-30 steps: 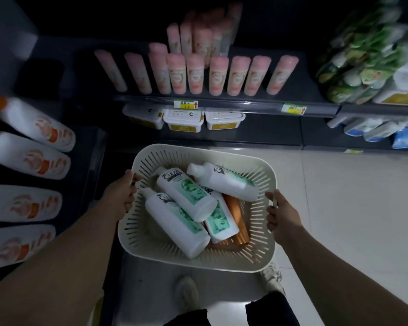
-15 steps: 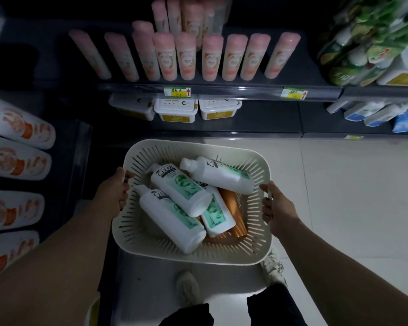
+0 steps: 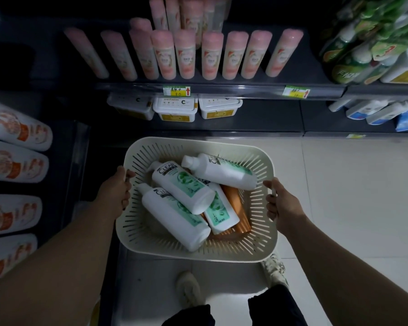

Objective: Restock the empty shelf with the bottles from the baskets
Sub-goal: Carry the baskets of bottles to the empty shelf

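Slotted cream plastic basket (image 3: 257,243), rounded, gripped at opposite rims by my left hand (image 3: 114,192) and right hand (image 3: 280,205); inside it, smooth white bottles (image 3: 174,217) overlie an orange bottle (image 3: 236,208).

Slotted basket (image 3: 222,251), gripped by left hand (image 3: 114,191) and right hand (image 3: 283,208), drawn slightly nearer. Far rim earlier overlapped bottom shelf (image 3: 257,128) edge, now only meets it. Pink bottles (image 3: 211,56) higher, further left in view.
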Demonstrator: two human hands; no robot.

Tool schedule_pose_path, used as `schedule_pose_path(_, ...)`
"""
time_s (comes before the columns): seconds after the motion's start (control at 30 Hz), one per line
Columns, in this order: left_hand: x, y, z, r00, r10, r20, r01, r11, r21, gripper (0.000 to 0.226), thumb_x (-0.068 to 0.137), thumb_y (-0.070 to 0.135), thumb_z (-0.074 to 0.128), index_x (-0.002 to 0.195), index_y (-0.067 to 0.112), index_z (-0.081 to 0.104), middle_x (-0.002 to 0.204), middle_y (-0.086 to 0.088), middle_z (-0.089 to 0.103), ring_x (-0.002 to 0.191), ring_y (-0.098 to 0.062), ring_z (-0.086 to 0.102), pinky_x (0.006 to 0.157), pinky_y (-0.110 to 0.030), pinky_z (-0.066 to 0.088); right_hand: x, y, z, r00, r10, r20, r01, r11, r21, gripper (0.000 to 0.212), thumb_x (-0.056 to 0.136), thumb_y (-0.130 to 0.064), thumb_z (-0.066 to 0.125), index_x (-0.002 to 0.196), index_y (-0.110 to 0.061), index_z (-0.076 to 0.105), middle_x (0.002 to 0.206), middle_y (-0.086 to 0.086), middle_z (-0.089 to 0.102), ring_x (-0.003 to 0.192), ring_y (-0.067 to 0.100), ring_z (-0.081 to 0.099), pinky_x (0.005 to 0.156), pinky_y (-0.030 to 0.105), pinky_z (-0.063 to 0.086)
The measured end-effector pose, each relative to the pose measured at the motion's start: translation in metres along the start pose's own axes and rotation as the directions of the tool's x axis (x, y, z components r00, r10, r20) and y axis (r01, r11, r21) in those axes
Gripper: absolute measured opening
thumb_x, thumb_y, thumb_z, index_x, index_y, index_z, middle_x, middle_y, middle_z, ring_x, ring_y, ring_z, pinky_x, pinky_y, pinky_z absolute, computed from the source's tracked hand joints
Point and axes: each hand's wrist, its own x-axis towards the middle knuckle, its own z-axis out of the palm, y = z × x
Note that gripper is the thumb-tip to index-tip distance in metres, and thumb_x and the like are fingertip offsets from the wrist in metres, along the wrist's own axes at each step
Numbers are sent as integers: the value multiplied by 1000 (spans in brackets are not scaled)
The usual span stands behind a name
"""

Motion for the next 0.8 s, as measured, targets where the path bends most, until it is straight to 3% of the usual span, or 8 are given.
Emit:
schedule_pose_path(0.1, -1, 6, 3, 999, -13, -32, 16, 995, 96, 44, 103, 43, 27, 99, 12, 59, 68, -5, 46, 53, -17, 39, 48, -26, 33, 1, -3, 0, 1000, -22, -18, 21, 996, -85, 24, 96, -34, 48, 94, -16, 65, 57, 1, 40, 50, 14, 33, 50, 29, 28)
schedule_pose_path(0.17, -2, 7, 5, 997, 37, -75, -10, 946, 325, 51, 102, 45, 26, 120, 7, 55, 99, -18, 61, 81, -32, 59, 66, -35, 46, 1, -3, 4, 994, -107, -30, 96, 966, -240, 29, 98, -32, 45, 97, -9, 64, 68, 9, 56, 57, 20, 49, 55, 33, 40)
schedule_pose_path(0.23, -11, 9, 3, 978, 191, -82, -92, 752, 653, 57, 99, 50, 29, 129, 5, 49, 122, -22, 55, 101, -37, 56, 78, -39, 49, -4, -2, 7, 974, -224, -25, 186, 863, -469, 37, 100, -36, 43, 114, -5, 60, 100, 17, 66, 84, 29, 63, 75, 40, 53)
schedule_pose_path(0.3, -28, 16, 1, 944, 330, -21, -176, 555, 813, 56, 97, 48, 36, 138, 10, 42, 135, -20, 45, 113, -38, 50, 90, -47, 49, -18, -9, 7, 943, -332, -18, 249, 743, -621, 42, 99, -37, 45, 131, -10, 51, 122, 15, 62, 104, 33, 62, 88, 43, 53)
schedule_pose_path(0.4, -64, 39, 3, 889, 448, 91, -294, 408, 864, 57, 99, 41, 41, 149, 17, 31, 149, -15, 34, 128, -37, 41, 101, -49, 42, -49, -34, -3, 862, -507, 22, 366, 590, -720, 50, 97, -38, 51, 142, -19, 43, 142, 8, 51, 115, 29, 59, 96, 39, 48)
schedule_pose_path(0.57, -134, 90, 16, 761, 609, 224, -449, 246, 859, 56, 97, 38, 45, 147, 17, 36, 150, -13, 39, 129, -35, 44, 103, -45, 41, -101, -86, -38, 703, -704, 105, 462, 339, -820, 47, 96, -34, 53, 139, -15, 50, 141, 8, 52, 119, 29, 56, 107, 41, 38)
schedule_pose_path(0.67, -189, 122, 30, 670, 687, 280, -502, 142, 853, 52, 97, 36, 47, 145, 16, 43, 145, -13, 45, 125, -37, 47, 100, -43, 43, -138, -116, -67, 644, -761, 76, 449, 295, -844, 46, 95, -33, 54, 136, -14, 53, 140, 8, 54, 122, 28, 54, 108, 40, 36)
schedule_pose_path(0.8, -262, 150, 56, 495, 783, 377, -608, 2, 794, 44, 93, 31, 45, 133, 14, 57, 131, -13, 58, 115, -35, 55, 94, -41, 46, -186, -151, -113, 611, -792, 14, 456, 337, -824, 47, 95, -32, 56, 138, -13, 52, 144, 10, 50, 136, 24, 42, 111, 39, 31)
